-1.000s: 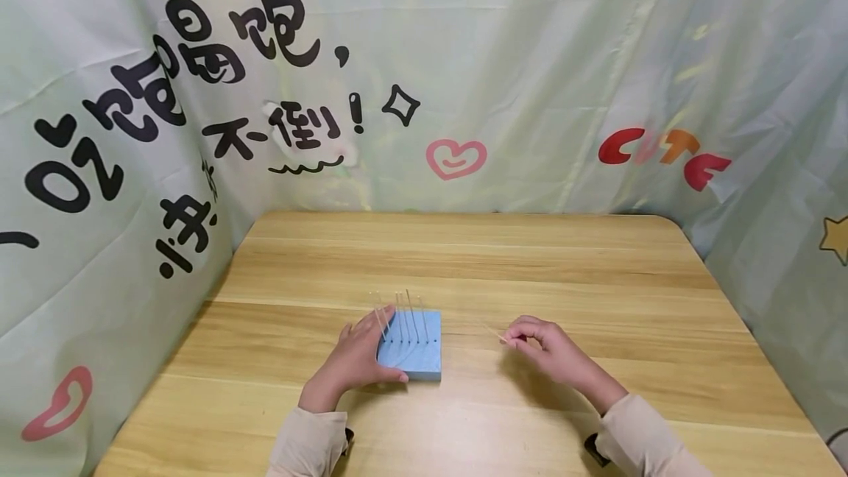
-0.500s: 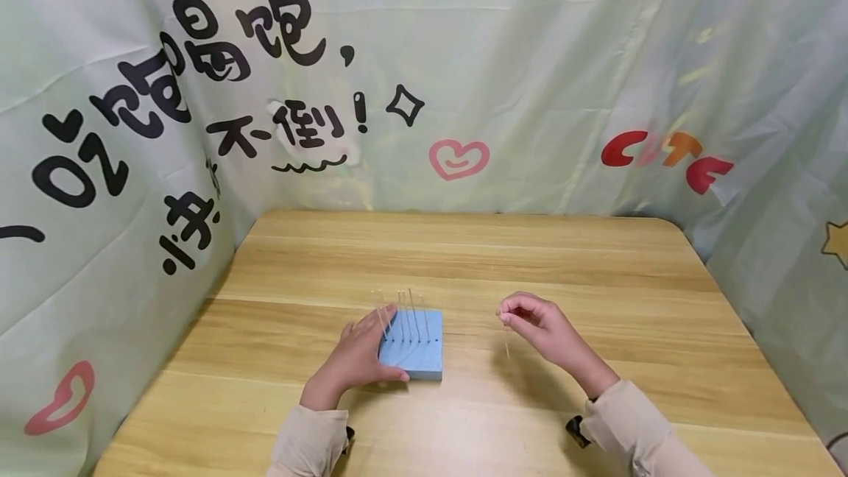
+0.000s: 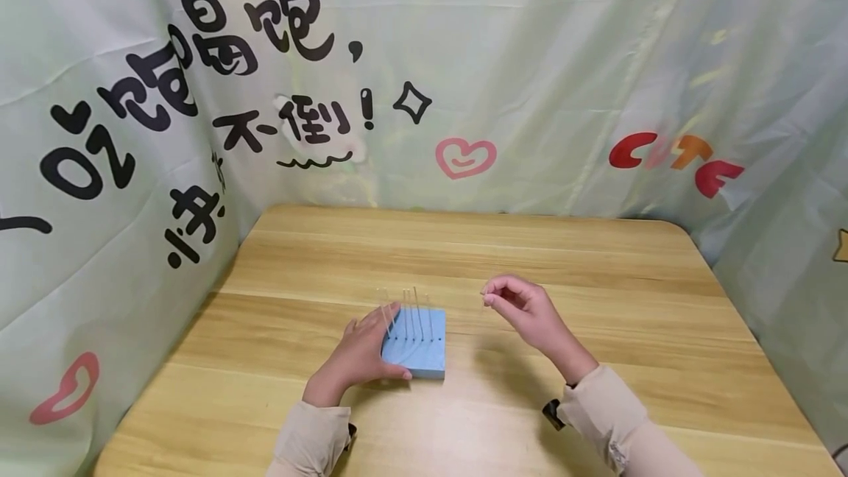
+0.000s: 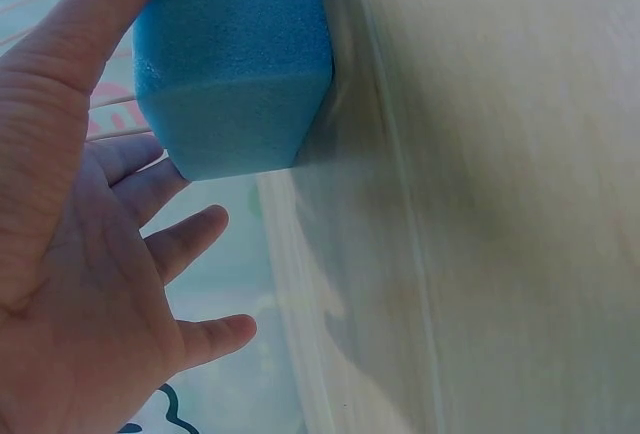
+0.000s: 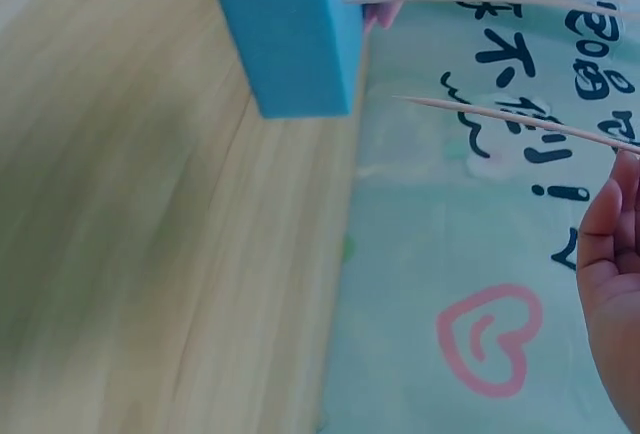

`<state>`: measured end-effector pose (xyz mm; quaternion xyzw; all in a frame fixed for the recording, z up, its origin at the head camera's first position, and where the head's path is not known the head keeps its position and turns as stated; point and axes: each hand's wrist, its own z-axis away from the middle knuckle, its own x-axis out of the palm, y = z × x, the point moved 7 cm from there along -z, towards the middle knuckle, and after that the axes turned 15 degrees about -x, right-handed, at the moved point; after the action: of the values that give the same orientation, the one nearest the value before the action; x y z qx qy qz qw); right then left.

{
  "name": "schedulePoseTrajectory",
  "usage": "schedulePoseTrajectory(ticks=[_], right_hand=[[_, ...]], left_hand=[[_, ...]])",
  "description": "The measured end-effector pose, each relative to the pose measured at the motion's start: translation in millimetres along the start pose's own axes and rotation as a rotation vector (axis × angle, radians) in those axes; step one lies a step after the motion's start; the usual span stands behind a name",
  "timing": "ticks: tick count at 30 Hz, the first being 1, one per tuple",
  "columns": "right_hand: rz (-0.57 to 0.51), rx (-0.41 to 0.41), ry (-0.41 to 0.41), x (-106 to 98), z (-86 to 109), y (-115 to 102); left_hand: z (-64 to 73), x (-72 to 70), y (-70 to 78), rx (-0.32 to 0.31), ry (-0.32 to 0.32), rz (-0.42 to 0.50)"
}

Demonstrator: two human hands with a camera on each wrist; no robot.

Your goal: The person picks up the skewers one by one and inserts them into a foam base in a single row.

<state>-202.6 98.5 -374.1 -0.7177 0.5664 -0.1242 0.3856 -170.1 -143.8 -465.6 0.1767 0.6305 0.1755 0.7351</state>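
Observation:
My left hand (image 3: 361, 355) holds a blue foam block (image 3: 424, 359) on the table by its left side. The thumb lies at the near edge and the fingers reach toward the far edge; in the left wrist view, two fingers stick out past the block. Several thin wooden skewers (image 3: 419, 313) stand in a row of dark holes on its top, some leaning. The rightmost hole has no skewer in it. To the right of the block and above the table, my right hand (image 3: 526, 311) pinches another skewer (image 5: 500, 114). Its pointed tip is apart from the block.
The wooden table (image 3: 596, 278) extends around both hands. A pale printed curtain (image 3: 530, 79) with black lettering and hearts hangs behind it and along both sides. Beige sleeves (image 3: 609, 411) cover both forearms, with a dark device (image 3: 553, 414) at the right wrist.
My right hand has risen and moved left toward the block, turning the skewer from slanted to point downward. My left hand keeps its hold on the block, and the head view has shifted slightly.

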Motion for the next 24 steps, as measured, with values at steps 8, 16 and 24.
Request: schedulePoseTrajectory(ticks=[8,16,24], right_hand=[[0.003,-0.090,0.002,23,-21.0,-20],[-0.006,-0.087,0.005,44,-23.2,-1],[0.026,-0.053,-0.014,52,-25.6,-14]], left_hand=[[-0.2,0.2,-0.3,0.000,0.001,0.004],[-1.3,1.5,-2.4,-0.006,-0.008,0.005],[-1.1,0.0,-2.3,0.002,-0.003,0.007]])
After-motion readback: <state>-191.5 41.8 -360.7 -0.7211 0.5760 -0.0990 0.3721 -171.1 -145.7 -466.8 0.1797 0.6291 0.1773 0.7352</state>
